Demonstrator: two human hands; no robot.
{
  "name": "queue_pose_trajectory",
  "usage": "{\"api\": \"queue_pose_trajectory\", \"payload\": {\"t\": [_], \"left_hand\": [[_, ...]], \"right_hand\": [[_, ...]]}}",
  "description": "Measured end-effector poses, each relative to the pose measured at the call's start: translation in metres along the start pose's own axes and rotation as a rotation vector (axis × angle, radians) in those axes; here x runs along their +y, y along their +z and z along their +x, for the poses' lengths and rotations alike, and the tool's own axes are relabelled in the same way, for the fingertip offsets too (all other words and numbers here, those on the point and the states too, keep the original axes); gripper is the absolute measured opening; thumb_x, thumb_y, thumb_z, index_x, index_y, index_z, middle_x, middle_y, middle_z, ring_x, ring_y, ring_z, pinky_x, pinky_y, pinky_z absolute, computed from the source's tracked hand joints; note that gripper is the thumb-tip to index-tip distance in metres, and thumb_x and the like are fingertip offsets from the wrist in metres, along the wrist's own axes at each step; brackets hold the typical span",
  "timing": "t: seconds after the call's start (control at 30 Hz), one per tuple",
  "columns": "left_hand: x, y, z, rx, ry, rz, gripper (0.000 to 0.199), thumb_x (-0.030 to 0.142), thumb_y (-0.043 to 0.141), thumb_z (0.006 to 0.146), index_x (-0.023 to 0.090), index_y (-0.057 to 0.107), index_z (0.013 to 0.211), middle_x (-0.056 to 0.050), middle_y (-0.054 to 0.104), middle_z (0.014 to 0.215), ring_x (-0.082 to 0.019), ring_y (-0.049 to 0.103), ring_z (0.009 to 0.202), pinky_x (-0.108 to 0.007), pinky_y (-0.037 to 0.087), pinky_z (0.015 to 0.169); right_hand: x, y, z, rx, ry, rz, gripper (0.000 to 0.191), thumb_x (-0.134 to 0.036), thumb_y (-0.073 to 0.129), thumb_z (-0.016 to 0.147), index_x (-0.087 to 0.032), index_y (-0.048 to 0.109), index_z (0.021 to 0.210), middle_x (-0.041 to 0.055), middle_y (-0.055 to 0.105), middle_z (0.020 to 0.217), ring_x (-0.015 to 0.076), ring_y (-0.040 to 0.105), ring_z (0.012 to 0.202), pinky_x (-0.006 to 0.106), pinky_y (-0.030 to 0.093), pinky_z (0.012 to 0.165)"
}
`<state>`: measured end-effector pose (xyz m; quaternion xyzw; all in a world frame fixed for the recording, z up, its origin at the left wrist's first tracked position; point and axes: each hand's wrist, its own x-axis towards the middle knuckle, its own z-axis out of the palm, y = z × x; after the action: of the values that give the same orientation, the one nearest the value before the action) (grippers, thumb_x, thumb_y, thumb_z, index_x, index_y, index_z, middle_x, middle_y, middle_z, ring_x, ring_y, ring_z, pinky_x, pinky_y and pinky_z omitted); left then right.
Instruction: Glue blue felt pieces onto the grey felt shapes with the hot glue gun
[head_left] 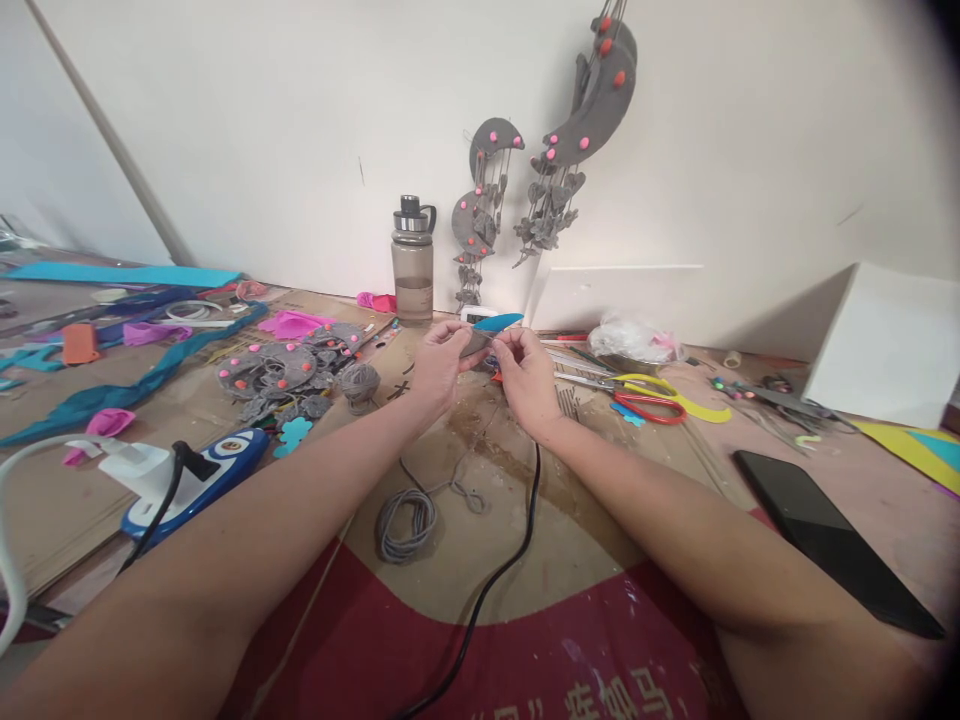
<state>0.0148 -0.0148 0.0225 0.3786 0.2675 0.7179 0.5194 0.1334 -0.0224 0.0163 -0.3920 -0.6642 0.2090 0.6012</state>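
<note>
Over the middle of the cardboard, my left hand (442, 362) pinches a small grey piece (475, 344) between thumb and fingers. A blue pointed piece (499, 322) shows just above it, between the two hands. My right hand (526, 380) is closed at the right end of the grey piece, thumb against fingers; what it pinches is too small to make out. Below the hands lies a loose coil of grey cord (406, 524). A ball of grey yarn (359, 384) sits left of my left hand.
A water bottle (413, 265) stands by the wall. Scissors with red and yellow handles (649, 398) lie right of my hands, a black phone (832, 535) farther right. A blue power strip (202, 485) is at left, grey felt crescents (281, 370) behind it. A black cable (499, 575) crosses the cardboard.
</note>
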Motion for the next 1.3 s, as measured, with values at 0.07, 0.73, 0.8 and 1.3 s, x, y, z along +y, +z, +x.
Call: {"api": "queue_pose_trajectory", "payload": {"t": [0.07, 0.73, 0.8, 1.3], "left_hand": [[-0.0001, 0.0002, -0.0003, -0.004, -0.004, -0.005, 0.01, 0.017, 0.069, 0.071, 0.016, 0.06, 0.069, -0.002, 0.061, 0.078, -0.012, 0.06, 0.076, -0.032, 0.059, 0.076], [0.0002, 0.0004, -0.0036, -0.078, -0.045, 0.006, 0.012, 0.02, 0.066, 0.074, 0.015, 0.056, 0.077, 0.0, 0.065, 0.077, -0.017, 0.07, 0.083, -0.043, 0.055, 0.089], [0.0003, -0.0002, -0.0034, -0.085, -0.048, -0.001, 0.011, 0.019, 0.066, 0.074, 0.015, 0.056, 0.077, 0.0, 0.066, 0.077, -0.017, 0.07, 0.082, -0.043, 0.056, 0.088], [0.0003, -0.0041, -0.0012, -0.113, -0.095, -0.033, 0.008, 0.019, 0.064, 0.075, 0.015, 0.057, 0.075, 0.0, 0.066, 0.075, -0.014, 0.069, 0.077, -0.04, 0.057, 0.086]], "right_hand": [[0.0004, -0.0015, 0.0023, 0.012, 0.009, -0.001, 0.01, -0.029, 0.05, 0.085, -0.02, 0.054, 0.083, 0.0, 0.055, 0.076, 0.0149, 0.049, 0.07, 0.029, 0.041, 0.071], [0.0023, -0.0061, 0.009, 0.076, 0.061, -0.011, 0.012, -0.03, 0.049, 0.086, -0.02, 0.052, 0.08, -0.0005, 0.06, 0.074, 0.0138, 0.05, 0.067, 0.028, 0.039, 0.069], [0.0033, -0.0059, 0.0095, 0.068, 0.071, 0.014, 0.012, -0.03, 0.05, 0.085, -0.02, 0.053, 0.08, -0.0008, 0.06, 0.074, 0.0137, 0.049, 0.067, 0.028, 0.039, 0.069], [0.0048, -0.0028, 0.0085, 0.043, 0.153, 0.125, 0.014, -0.032, 0.051, 0.082, -0.02, 0.054, 0.075, -0.0011, 0.06, 0.07, 0.0121, 0.044, 0.059, 0.027, 0.038, 0.062]]}}
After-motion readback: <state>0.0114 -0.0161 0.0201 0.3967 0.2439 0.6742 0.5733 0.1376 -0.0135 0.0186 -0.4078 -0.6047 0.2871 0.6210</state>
